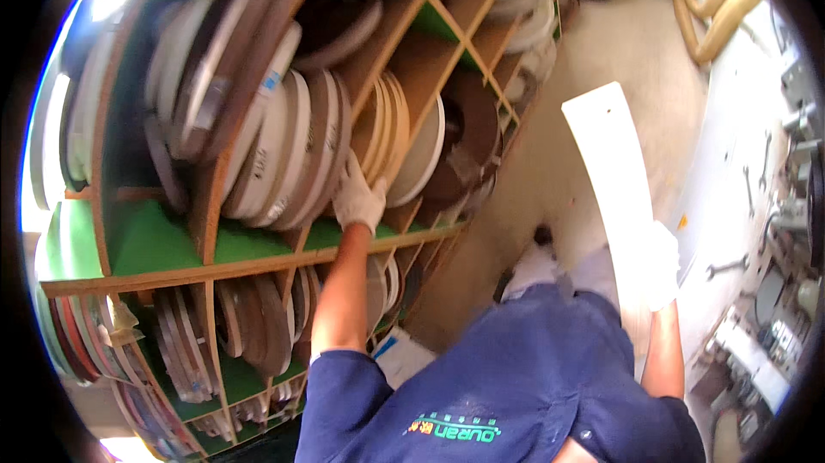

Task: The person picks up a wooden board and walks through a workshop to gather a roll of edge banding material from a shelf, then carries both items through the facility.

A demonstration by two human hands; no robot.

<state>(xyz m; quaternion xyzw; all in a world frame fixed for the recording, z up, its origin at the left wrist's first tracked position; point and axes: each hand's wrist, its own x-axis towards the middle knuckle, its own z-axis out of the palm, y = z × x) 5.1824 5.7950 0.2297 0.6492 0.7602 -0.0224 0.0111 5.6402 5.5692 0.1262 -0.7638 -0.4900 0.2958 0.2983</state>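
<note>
I judge this reaching: left hand (357,198) in rack (258,266), touching rolls (320,153) (finger closure unclear), needing purchase; right hand (660,267), outside rack, clamps white panel (612,166).

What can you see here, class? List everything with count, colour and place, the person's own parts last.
Shelf: one, wood and green, left.
Rolls: many, mostly white, brown, cream, on shelf.
Board: one, white, right of centre.
Wrenches: at least three, grey, right.
Tubes: count unclear, tan, top right.
Machine parts: several, mostly grey, right edge.
Floor: one, beige, centre.
Shirt: one, navy, bottom.
Left hand: one, white-gloved, at rolls.
Right hand: one, white-gloved, holding board.
</note>
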